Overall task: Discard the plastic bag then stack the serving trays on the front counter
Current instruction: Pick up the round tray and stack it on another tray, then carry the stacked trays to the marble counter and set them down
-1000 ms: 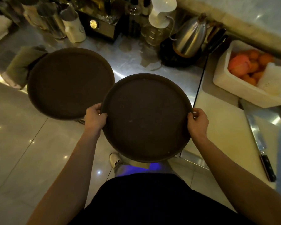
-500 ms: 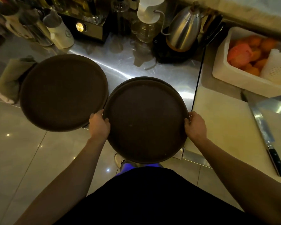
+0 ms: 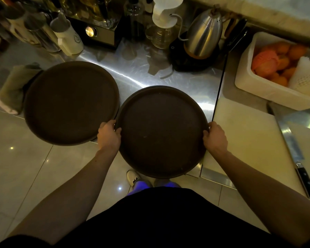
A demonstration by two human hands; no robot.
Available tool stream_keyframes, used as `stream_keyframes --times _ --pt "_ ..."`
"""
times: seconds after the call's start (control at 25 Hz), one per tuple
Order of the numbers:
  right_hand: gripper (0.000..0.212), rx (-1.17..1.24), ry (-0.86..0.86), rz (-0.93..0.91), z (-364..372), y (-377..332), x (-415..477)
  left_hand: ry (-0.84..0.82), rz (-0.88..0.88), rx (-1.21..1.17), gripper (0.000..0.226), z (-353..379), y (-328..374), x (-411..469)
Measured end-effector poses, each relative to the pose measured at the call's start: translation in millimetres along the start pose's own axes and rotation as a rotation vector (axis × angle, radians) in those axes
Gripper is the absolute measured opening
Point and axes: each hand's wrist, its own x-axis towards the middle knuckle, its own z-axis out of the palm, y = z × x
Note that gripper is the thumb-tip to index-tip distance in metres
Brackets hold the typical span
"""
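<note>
Bare forearms, no sleeves reaching into view below the elbow. No rings, watch or bracelet visible on the left hand (image 3: 109, 136) or the right hand (image 3: 215, 137). Short, unpainted nails as far as the dim light lets on. Black garment (image 3: 150, 221) over the torso, plain, no print or seam to make out. Below its hem, a strip of blue-violet cloth (image 3: 141, 186), then a white shoe (image 3: 132, 177) with dark laces on pale floor tiles.

Two round brown trays: one (image 3: 71, 102) left, one (image 3: 162, 130) right. One steel kettle (image 3: 203, 35). One knife (image 3: 293, 151). One white bin (image 3: 268, 90) of oranges.
</note>
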Motion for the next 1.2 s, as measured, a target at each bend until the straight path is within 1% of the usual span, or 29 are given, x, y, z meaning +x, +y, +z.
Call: stream_keyframes --times 0.16,0.28,0.32,0.44,0.52,0.72,0.84,0.92,1.04,1.12,1.2 --pt "0.024 0.010 -0.055 0.018 3 0 -1 -0.010 0.008 0.039 0.043 1 1 3" --pt "0.025 -0.086 -0.118 0.006 -1 -4 2 -0.022 -0.006 0.050 0.038 3 2 5" --pt "0.025 -0.130 -0.117 -0.021 -3 -4 2 -0.022 -0.011 0.057 0.035 3 3 7" --pt "0.026 -0.260 -0.094 -0.205 -4 0 -2 -0.029 -0.013 0.109 0.029 0 4 12" --pt "0.025 -0.233 -0.072 -0.228 -3 2 -3 -0.045 -0.009 0.148 0.032 -3 4 13" --pt "0.022 -0.123 -0.063 -0.152 -2 1 2 -0.052 -0.002 0.188 0.037 2 8 10" --pt "0.024 -0.153 -0.074 -0.163 -4 2 5 -0.045 0.011 0.183 0.036 5 7 3" --pt "0.024 -0.157 -0.068 -0.175 -4 5 6 -0.068 0.030 0.181 0.037 8 6 -2" --pt "0.026 -0.165 -0.069 -0.204 -4 8 8 -0.093 0.049 0.155 0.048 13 4 -12" --pt "0.031 -0.231 -0.094 -0.249 -6 9 8 -0.085 0.060 0.166 0.057 16 3 -21" --pt "0.038 -0.300 -0.100 -0.281 -8 8 8 -0.078 0.077 0.172 0.061 17 5 -28"
